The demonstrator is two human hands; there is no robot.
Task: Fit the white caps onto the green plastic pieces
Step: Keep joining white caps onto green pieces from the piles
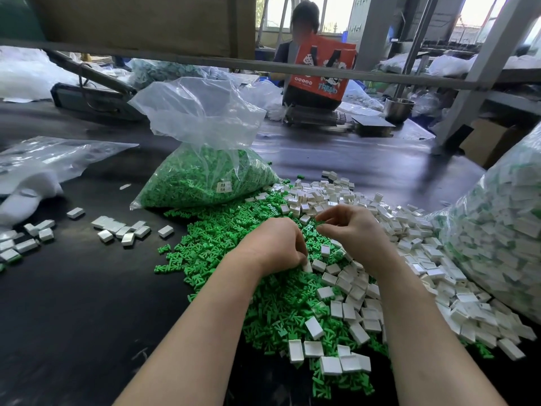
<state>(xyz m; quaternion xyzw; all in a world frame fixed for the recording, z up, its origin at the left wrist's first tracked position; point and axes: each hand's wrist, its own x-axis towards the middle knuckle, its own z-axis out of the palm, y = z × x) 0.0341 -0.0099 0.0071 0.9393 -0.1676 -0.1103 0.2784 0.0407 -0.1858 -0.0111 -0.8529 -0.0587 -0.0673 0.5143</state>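
From the head camera you look down at a dark table (73, 303) with a big heap in front of you. The green plastic pieces (216, 250) lie loose in the middle of the heap, and the white caps (360, 291) are spread over its right side and partly mixed on top of the green ones.

Your left hand (275, 244) rests on the green pile with the knuckles up. Its fingers are curled down and closed narrow, and at the fingertips (303, 259) they pinch one white cap (307, 268) at the lower edge of the hand.

Your right hand (351, 227) is just beside the left one, a little further from you, over the border between green and white. Its thumb and forefinger are drawn close together and a small green piece (320, 220) shows between them; the other fingers are loosely bent. How firmly it is held I cannot tell.

Behind the heap stands an open clear bag (205, 171) full of green pieces, touching the pile. At the right edge a large bag (497, 238) of white parts with green inside leans against the caps. On the left of the table, well apart from the heap, lie some small groups of white parts (123, 230). At the far side of the table sits another person (304, 27) behind a red bag (320, 68).
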